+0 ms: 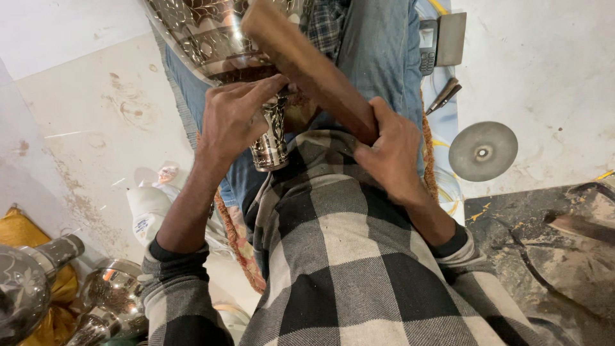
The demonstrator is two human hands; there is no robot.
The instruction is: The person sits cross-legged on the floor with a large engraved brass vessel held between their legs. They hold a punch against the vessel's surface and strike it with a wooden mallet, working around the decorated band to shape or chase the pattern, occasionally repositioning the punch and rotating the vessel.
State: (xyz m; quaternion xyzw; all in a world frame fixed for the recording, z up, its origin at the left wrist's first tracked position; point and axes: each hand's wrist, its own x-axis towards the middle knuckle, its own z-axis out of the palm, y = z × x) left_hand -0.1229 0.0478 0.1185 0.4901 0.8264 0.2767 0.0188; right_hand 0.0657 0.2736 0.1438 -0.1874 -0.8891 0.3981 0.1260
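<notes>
Grey-and-black checked shirt (359,256), blue jeans (378,51)

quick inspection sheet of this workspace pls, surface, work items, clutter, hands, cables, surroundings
surface: pale, stained floor; dark grimy patch at lower right
job's things: engraved silver metal vessel lying across the lap, neck toward the person; brown wooden stick laid against it
clutter: grey round disc, small keypad phone, pointed metal tool, white bag
grippers: left hand grips the vessel's neck; right hand is closed on the stick's near end
cables: yellow cord near the phone, partly hidden
surroundings: more shiny metal vessels and a yellow cloth at lower left
</notes>
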